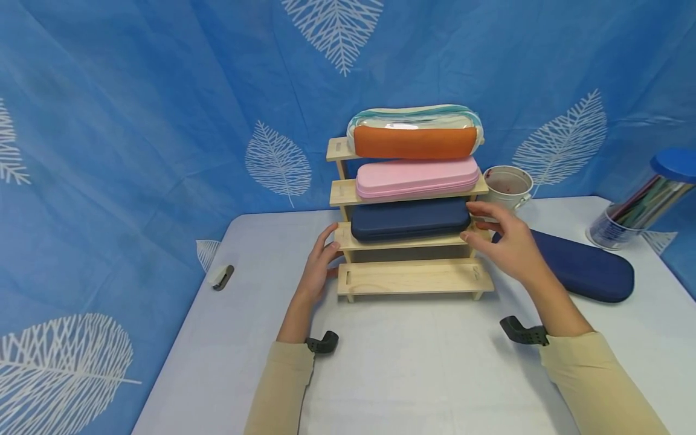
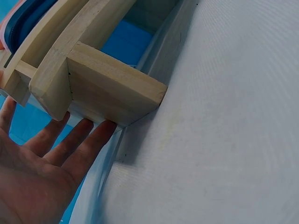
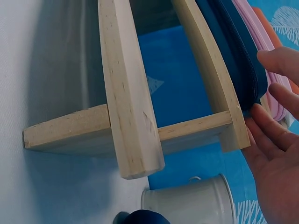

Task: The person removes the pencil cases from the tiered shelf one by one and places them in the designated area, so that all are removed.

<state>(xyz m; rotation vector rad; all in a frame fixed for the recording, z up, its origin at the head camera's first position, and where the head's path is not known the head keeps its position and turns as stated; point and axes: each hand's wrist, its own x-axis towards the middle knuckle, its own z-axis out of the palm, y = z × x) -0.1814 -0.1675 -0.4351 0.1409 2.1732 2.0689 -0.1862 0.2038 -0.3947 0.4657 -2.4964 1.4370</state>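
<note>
A stepped wooden rack (image 1: 413, 277) stands on the table with a case on each of its upper three tiers. On the second tier from the bottom lies a navy pencil case (image 1: 410, 219). My right hand (image 1: 508, 241) is at its right end, fingers spread and fingertips touching or very near it. At the rack's left side, my left hand (image 1: 315, 269) rests extended fingertips against the wooden end, as the left wrist view shows. Above the navy case are a pink pencil case (image 1: 417, 177) and, on top, an orange pencil pouch with a clear upper part (image 1: 415, 142).
Right of the rack, another navy case (image 1: 582, 266) lies on the table, partly behind my right forearm. A white bucket (image 1: 508, 184) stands behind it. A container of pencils (image 1: 617, 226) with a blue lid is farther right. A small dark-and-white object (image 1: 222, 277) lies left.
</note>
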